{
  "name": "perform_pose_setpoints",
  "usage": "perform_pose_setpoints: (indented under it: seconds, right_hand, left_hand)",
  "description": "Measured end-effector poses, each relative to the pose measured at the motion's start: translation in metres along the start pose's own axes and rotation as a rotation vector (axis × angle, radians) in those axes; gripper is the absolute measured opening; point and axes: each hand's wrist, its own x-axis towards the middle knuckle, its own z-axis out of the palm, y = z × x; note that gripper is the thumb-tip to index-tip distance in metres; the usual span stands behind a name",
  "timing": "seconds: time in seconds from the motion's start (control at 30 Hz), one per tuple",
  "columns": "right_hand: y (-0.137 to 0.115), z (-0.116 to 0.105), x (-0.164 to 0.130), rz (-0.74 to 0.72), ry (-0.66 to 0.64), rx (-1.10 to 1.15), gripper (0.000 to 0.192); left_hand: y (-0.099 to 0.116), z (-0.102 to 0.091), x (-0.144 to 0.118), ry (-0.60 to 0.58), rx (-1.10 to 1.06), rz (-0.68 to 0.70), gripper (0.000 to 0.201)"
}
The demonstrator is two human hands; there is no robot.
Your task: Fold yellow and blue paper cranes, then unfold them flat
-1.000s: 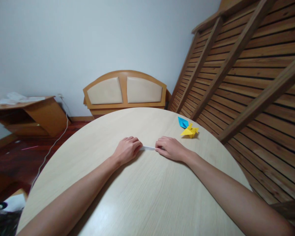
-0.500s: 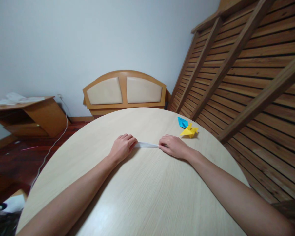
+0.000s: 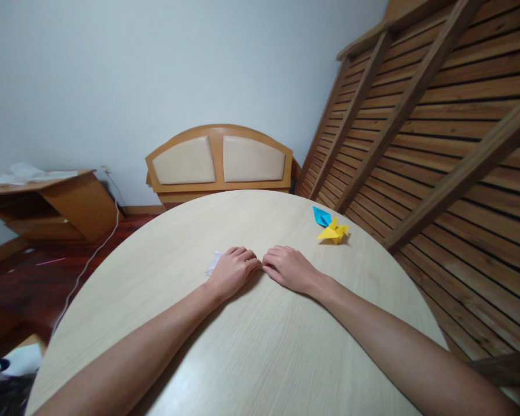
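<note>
A piece of folded white paper (image 3: 212, 264) lies on the round table, mostly covered by my left hand (image 3: 236, 269). Only one end of it sticks out behind that hand's left side. The left fingers are curled closed over the paper. My right hand (image 3: 289, 267) is closed too, its bent fingertips almost meeting the left ones at the paper's other end, which is hidden. Farther right stand a yellow origami figure (image 3: 334, 231) and a blue origami figure (image 3: 322, 216), side by side and apart from both hands.
The pale round wooden table (image 3: 260, 346) spreads under both forearms. Beyond its far edge is a headboard (image 3: 219, 156) with two cream panels. Slatted wooden boards (image 3: 437, 150) lean along the right. A low cabinet (image 3: 78, 202) and a white cable (image 3: 89, 263) are at the left.
Both hands have come together: the left moved right along the paper, the right moved left. The strip that showed between them is now covered, and a paper end shows left of my left hand.
</note>
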Motion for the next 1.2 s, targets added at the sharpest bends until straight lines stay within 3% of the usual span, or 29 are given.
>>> perform_pose_setpoints:
  seconds: [0.77,1.0,1.2]
  right_hand:
    - [0.042,-0.012,-0.017,0.051,-0.039,0.062,0.012]
    - [0.027,-0.007,-0.014,0.049,0.056,0.09,0.008]
    - [0.011,-0.003,-0.007,-0.013,0.056,0.081,0.011]
  left_hand:
    - [-0.015,-0.002,-0.01,-0.058,-0.008,-0.177,0.024]
    - [-0.013,-0.002,-0.008,-0.049,0.02,-0.13,0.022]
    - [-0.006,-0.003,-0.005,-0.032,0.035,-0.046,0.015]
